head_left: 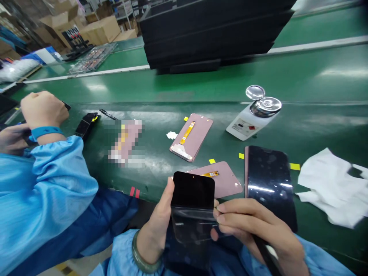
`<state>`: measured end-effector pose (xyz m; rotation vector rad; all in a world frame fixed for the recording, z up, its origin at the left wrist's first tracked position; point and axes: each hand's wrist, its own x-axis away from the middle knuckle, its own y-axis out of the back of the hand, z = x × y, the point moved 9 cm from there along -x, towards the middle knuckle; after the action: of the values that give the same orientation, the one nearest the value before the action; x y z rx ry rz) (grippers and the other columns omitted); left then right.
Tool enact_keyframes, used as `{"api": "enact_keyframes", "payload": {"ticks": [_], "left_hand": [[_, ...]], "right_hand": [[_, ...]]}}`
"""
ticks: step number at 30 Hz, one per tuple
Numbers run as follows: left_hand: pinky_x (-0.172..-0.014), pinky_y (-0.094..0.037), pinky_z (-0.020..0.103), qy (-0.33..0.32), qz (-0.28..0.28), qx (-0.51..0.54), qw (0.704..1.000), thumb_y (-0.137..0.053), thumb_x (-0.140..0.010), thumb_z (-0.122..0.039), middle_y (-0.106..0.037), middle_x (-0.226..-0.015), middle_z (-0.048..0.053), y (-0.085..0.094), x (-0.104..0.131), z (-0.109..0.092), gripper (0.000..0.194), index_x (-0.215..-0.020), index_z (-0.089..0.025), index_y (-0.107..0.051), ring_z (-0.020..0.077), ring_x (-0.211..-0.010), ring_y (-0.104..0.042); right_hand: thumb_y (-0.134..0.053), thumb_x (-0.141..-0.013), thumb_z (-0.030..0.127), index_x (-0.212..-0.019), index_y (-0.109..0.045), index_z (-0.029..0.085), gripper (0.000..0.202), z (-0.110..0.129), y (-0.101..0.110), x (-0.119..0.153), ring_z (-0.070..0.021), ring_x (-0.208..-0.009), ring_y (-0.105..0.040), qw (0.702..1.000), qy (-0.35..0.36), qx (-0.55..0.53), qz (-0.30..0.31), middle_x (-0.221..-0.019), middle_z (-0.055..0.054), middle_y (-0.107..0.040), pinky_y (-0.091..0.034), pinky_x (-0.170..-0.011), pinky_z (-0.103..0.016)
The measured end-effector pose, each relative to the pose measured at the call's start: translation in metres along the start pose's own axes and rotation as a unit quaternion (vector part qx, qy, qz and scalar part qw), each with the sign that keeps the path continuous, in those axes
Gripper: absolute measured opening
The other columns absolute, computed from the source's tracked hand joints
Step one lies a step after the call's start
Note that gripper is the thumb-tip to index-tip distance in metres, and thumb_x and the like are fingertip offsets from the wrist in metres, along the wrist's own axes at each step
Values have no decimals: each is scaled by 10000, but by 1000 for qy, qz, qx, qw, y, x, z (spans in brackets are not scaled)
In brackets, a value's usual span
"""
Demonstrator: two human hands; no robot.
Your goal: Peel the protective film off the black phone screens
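My left hand [156, 226] is closed around the left edge of a black phone screen [194, 189], thumb along its side. My right hand [255, 226] pinches the edge of a clear film [195, 226] that is folded down over the screen's lower part. A dark pen-like tool [266, 253] also rests in my right hand. Behind the screen lies a pink panel [230, 184] with a yellow flex cable, partly covered by it. Another pink panel [192, 134] lies farther back. To the right is a stack of glossy dark screens [268, 172].
A white bottle [244, 124] with an open metal lid stands at the back right. White wipes [330, 188] lie far right. A co-worker's hands [44, 111] and blue sleeve are at left. A black bin [212, 34] stands behind.
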<state>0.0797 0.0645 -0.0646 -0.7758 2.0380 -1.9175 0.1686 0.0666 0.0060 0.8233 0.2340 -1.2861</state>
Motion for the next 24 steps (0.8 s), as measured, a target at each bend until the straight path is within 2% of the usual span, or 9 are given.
{"api": "enact_keyframes", "payload": {"ticks": [2,5,8,10,11,17,19,22,24], "left_hand": [[-843,-467,317,-10,-6,33,999,-360,-880,-654,-591,-1044,173,-2,-3,-5,757,-1146,15,-597,228,-893,-615],[-877,-452,386,-42,-41,45,997,-305,-911,-630,-595,-1088,170,3,-4,-16,738,-1194,-9,-586,248,-951,-595],[-879,-439,380,-62,-57,24,996,-263,-906,-659,-602,-1123,160,8,-3,-23,772,-1221,-33,-588,260,-932,-610],[-906,-421,379,-49,-49,17,997,-265,-900,-668,-596,-1157,142,7,-3,-22,757,-1232,-71,-593,262,-947,-612],[-905,-420,380,-45,-48,17,998,-261,-894,-680,-596,-1161,135,7,-4,-21,761,-1233,-85,-594,263,-945,-613],[-850,-461,359,-25,-82,41,995,-135,-893,-708,-625,-1094,124,11,-6,-17,850,-1163,-66,-623,246,-903,-630],[-858,-466,371,-18,-94,38,995,-166,-885,-719,-620,-1113,114,13,-7,-17,837,-1159,-78,-629,251,-910,-629],[-897,-464,389,-26,-149,44,988,-276,-870,-718,-619,-1114,122,21,-7,-18,791,-1163,-71,-623,243,-938,-621],[-887,-470,400,-36,-172,32,984,-287,-864,-722,-623,-1089,143,23,-7,-17,796,-1148,-60,-626,244,-905,-629]], "right_hand": [[-540,-838,36,-916,-599,163,160,-9,4,4,-91,-848,-619,999,-31,-32,-14,-911,-54,-587,-521,-777,-142],[-555,-836,89,-822,-579,177,92,-31,10,13,-99,-794,-600,984,-113,-103,-88,-827,-36,-580,-520,-685,-165],[-502,-880,150,-775,-545,159,113,-55,3,25,-52,-527,-498,924,-220,-268,-160,-760,-24,-555,-413,-461,-153],[-488,-901,189,-761,-531,147,153,-64,-9,29,-19,-426,-394,879,-272,-352,-171,-757,-19,-550,-344,-402,-148],[-498,-904,215,-757,-530,145,166,-65,-13,29,-10,-411,-369,866,-285,-373,-169,-764,-16,-555,-338,-400,-149],[-582,-859,288,-766,-582,133,180,-76,-17,30,17,-406,-330,832,-358,-384,-179,-820,-28,-583,-285,-390,-121],[-599,-848,317,-758,-603,115,221,-78,-19,31,14,-402,-305,827,-385,-370,-177,-731,-41,-563,-268,-384,-120],[-645,-814,347,-735,-610,111,251,-79,-23,30,-10,-399,-303,828,-407,-347,-169,-502,-1,-415,-296,-395,-125],[-682,-780,374,-736,-614,126,261,-80,-23,27,-24,-421,-340,839,-417,-303,-172,-505,2,-429,-362,-422,-148]]}}
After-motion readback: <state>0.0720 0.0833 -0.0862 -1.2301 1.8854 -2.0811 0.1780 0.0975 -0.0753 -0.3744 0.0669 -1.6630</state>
